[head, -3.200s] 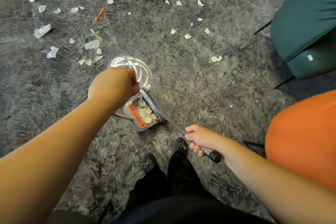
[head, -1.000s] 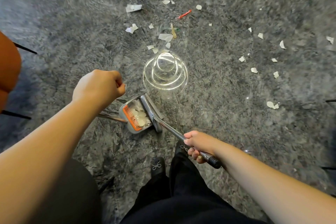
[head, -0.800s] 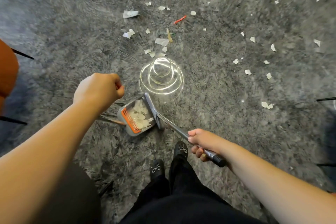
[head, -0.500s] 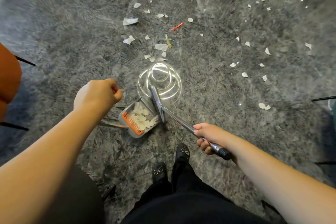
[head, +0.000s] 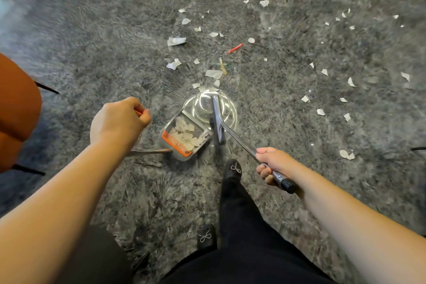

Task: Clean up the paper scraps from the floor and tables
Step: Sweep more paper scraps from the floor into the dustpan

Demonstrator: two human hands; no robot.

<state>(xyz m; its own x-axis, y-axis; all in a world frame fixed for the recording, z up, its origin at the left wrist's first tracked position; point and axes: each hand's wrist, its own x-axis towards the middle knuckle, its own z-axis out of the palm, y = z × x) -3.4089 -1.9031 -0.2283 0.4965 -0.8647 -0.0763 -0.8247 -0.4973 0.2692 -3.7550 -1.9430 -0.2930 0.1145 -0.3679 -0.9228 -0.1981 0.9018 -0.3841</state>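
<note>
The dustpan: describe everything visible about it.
The dustpan is a grey, plastic-looking rectangular tray with an orange comb strip along its near edge. It sits on the grey shaggy carpet, ahead of the person's feet, its open mouth towards the broom head. Torn white paper scraps lie piled inside. A thin metallic handle runs from its near left corner towards the left hand; the grip itself is hidden. The right hand holds the broom handle.

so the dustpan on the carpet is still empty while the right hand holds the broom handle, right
Not quite. The head view shows the dustpan on the carpet already holding a pile of white paper scraps beside its orange comb edge. The rest stands: the right hand grips the broom handle.
</note>
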